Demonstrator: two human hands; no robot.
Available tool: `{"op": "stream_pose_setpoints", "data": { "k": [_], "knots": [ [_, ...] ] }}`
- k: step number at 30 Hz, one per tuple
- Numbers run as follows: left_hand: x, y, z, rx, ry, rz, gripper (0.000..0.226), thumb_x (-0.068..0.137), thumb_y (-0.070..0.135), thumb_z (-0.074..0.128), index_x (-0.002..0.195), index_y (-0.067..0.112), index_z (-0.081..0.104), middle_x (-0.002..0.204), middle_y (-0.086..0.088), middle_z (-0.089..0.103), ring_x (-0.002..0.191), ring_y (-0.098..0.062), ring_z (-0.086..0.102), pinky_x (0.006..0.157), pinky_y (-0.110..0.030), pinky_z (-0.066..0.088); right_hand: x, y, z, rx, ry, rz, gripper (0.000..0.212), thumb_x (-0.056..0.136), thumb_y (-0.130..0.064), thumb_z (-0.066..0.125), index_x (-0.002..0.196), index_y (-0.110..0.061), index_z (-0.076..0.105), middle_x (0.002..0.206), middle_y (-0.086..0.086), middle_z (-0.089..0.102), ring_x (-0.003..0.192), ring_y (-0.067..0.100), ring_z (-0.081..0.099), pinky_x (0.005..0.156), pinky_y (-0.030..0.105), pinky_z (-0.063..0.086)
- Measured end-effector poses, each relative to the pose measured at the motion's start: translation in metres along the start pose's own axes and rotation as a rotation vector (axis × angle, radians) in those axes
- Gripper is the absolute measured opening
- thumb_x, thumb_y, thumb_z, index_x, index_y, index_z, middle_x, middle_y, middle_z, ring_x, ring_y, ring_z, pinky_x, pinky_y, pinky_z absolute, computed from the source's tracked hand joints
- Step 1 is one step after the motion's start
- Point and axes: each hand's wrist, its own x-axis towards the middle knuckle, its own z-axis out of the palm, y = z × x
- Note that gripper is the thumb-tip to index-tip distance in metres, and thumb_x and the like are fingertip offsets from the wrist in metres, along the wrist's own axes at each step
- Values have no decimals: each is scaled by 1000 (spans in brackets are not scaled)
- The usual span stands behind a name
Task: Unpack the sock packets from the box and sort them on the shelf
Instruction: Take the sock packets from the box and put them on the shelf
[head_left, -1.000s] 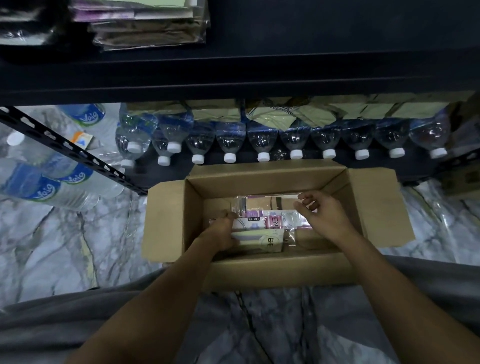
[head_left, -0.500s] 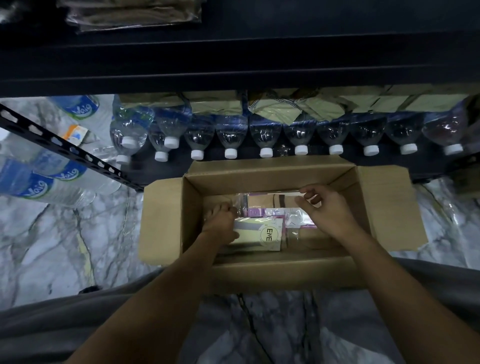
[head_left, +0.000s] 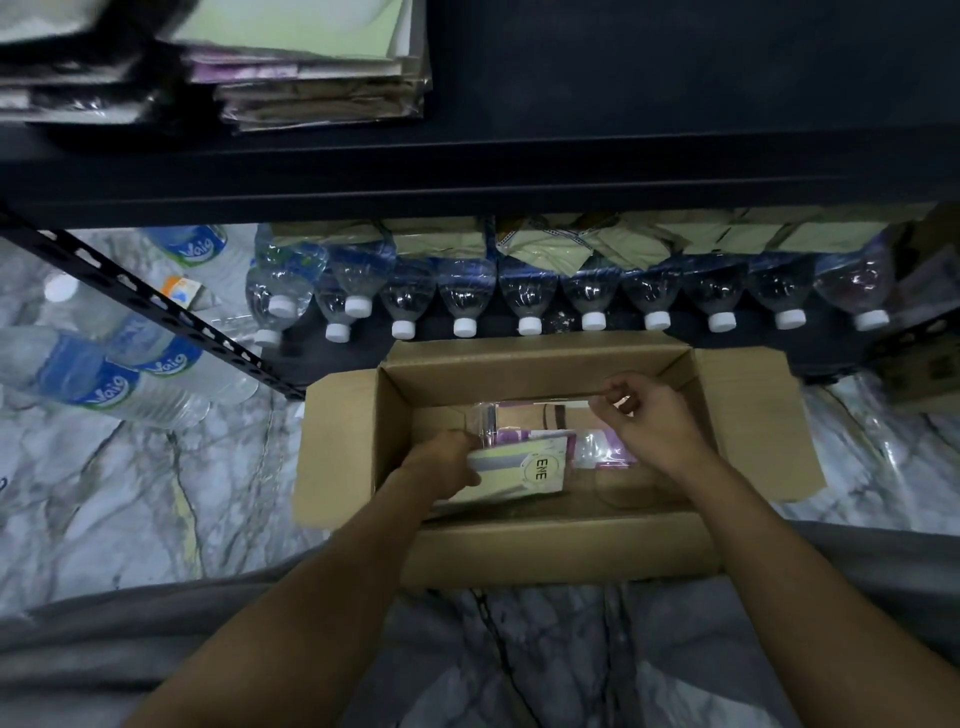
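Marble floor carries the open box (head_left: 550, 551) below the shelf (head_left: 467, 171). Left hand (head_left: 441, 465) grips the pale packet (head_left: 519, 470) near the box's left wall; right hand (head_left: 649, 421) pinches a clear packet (head_left: 524, 418) at the far wall. Packets look light, soft and slippery: best taken by the edges.

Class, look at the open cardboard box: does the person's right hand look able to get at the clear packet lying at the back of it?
Probably yes. The right hand is already inside the open box, fingers pinching at the far edge of the clear packet, with nothing over it. The left hand holds a different packet, the one marked ENE.
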Motion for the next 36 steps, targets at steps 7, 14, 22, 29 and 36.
{"op": "stream_pose_setpoints", "data": {
  "k": [7,14,22,29,36],
  "knots": [
    [-63,15,-49,-59,185,106,50,86,23,71,133,17,56,128,-6,62,114,-24,58,86,-24,41,-12,-24,-15,37,3,-49,15,83,-15,70,98,-15,65,86,-2,64,78,10,56,76,20,46],
    [-141,0,-57,-192,505,78,19,83,26,73,91,26,56,81,11,57,70,-8,51,56,-19,33,-40,-24,-6,-30,-9,-60,16,83,-13,69,99,-9,67,79,-4,61,67,11,53,66,22,42],
    [-186,-13,-69,-351,710,45,25,84,25,74,101,17,58,87,3,60,77,-17,57,60,-30,40,-43,-14,2,-172,-92,-69,19,82,-15,70,100,-12,66,88,-1,57,76,16,52,72,25,41],
    [-179,-23,-69,-405,696,-2,21,83,30,74,94,19,60,84,4,62,74,-13,59,59,-31,42,-12,12,27,-397,-251,-44,31,81,-19,69,111,-12,62,113,6,60,108,24,53,92,32,46],
    [-163,-16,-75,-413,689,-26,19,83,31,74,83,24,56,76,10,57,67,1,54,52,-15,36,40,47,52,-684,-349,14,60,83,-30,65,137,-14,44,144,8,40,127,31,43,105,40,39]
  ]
}}
